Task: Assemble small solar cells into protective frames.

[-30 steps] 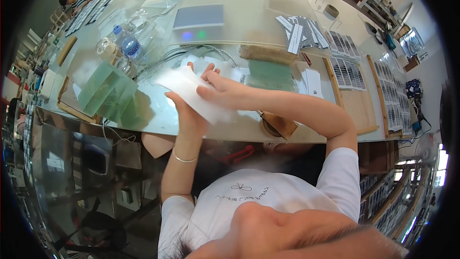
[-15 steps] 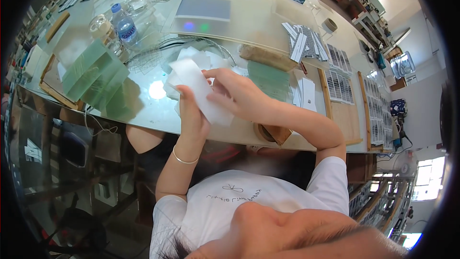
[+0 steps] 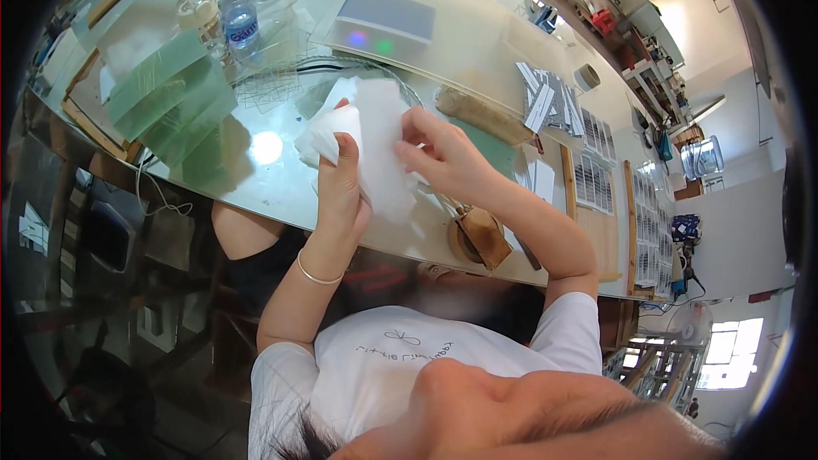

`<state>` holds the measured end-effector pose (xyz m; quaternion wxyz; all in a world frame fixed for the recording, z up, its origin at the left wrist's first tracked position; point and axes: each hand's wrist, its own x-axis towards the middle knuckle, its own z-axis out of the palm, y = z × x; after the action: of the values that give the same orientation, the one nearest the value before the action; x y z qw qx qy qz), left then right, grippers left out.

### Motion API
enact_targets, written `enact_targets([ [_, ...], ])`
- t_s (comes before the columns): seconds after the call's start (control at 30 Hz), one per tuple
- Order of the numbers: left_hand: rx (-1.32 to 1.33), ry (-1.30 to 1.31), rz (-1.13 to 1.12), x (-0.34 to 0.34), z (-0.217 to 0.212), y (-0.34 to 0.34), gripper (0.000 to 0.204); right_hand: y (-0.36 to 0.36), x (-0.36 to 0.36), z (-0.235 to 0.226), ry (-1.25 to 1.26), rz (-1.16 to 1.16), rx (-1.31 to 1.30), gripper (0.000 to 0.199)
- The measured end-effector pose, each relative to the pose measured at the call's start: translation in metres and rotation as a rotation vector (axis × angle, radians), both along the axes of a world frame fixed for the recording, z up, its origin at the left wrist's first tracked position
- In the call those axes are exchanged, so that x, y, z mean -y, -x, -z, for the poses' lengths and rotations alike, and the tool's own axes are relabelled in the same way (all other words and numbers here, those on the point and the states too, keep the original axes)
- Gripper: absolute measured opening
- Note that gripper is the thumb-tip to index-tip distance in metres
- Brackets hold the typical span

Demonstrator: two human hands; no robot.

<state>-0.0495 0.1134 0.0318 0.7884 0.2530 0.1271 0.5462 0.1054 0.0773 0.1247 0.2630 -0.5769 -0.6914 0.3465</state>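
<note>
I hold a white sheet (image 3: 375,149) up over the glass table (image 3: 281,192), in front of my chest. My left hand (image 3: 341,192) is closed on its lower left part, thumb on the near face and fingers wrapped behind, where the sheet looks folded or bunched into a soft wad. My right hand (image 3: 443,158) pinches the right edge of the sheet between thumb and fingertips. The sheet is longer than it is wide; its long axis runs from the far side of the table down toward me, leaning a little to my right at the near end. Its far end points away toward the grey box (image 3: 383,21) with two small lights, and its near end hangs just past my left thumb. A thin bracelet (image 3: 317,274) sits on my left wrist.

On the table to my left lie greenish glass plates (image 3: 170,102), stacked and fanned, with a water bottle (image 3: 241,21) and a jar (image 3: 198,10) beyond them. A brown pouch (image 3: 479,237) rests at the table's near edge, just under my right forearm. Farther right, rows of small dark cells (image 3: 596,179) lie on boards.
</note>
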Motion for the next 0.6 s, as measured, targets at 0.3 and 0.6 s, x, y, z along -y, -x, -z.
enact_targets([
  [0.3,0.358,-0.014,0.327,-0.005,0.004,0.007,0.079,0.012,0.0,-0.012,-0.244,-0.103,0.144,0.027],
  [0.6,-0.367,-0.131,-0.274,-0.024,-0.025,0.048,0.049,-0.05,-0.013,0.031,-0.182,-0.028,0.811,0.042],
])
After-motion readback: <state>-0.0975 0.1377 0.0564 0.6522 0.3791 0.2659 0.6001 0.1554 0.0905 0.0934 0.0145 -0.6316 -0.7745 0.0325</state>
